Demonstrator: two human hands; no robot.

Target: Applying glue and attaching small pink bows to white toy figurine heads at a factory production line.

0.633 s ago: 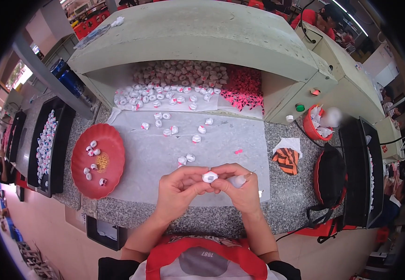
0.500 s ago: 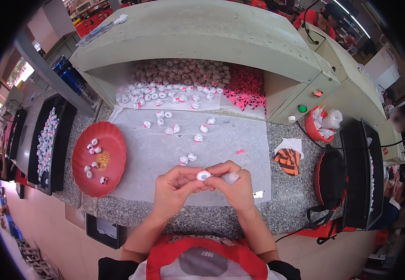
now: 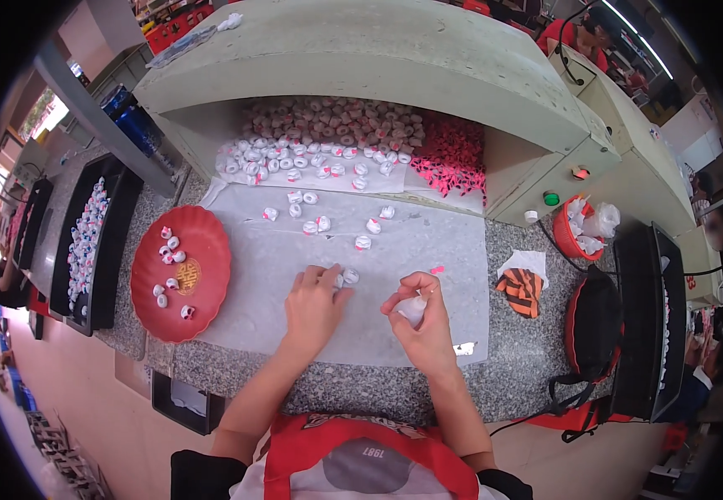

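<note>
My left hand (image 3: pixel 315 307) rests on the white sheet (image 3: pixel 270 267), its fingers and thumb curled round a small white rounded piece (image 3: pixel 338 282) that they mostly cover. Touching distance from those fingers sits another white piece with a grey oval on its face (image 3: pixel 351 275). To the right, my right hand (image 3: pixel 425 329) is closed around a small translucent white squeeze bottle (image 3: pixel 412 310), raised over the sheet. Several more white pieces with pink bits (image 3: pixel 322 223) lie scattered farther back on the sheet.
A red scalloped tray (image 3: pixel 149 287) with several pieces stands at left, beside a filled black bin (image 3: pixel 120 242). Behind, a pale metal hood (image 3: pixel 361 75) shelters heaped white pieces and pink bits (image 3: pixel 449 158). At right are an orange-striped cloth (image 3: pixel 520 290), red basket (image 3: pixel 563 225) and black bag (image 3: pixel 592 325).
My hands have parted: the left moved up and left to the pieces on the sheet, the right drew slightly right with the bottle. The white piece no longer shows between both hands.
</note>
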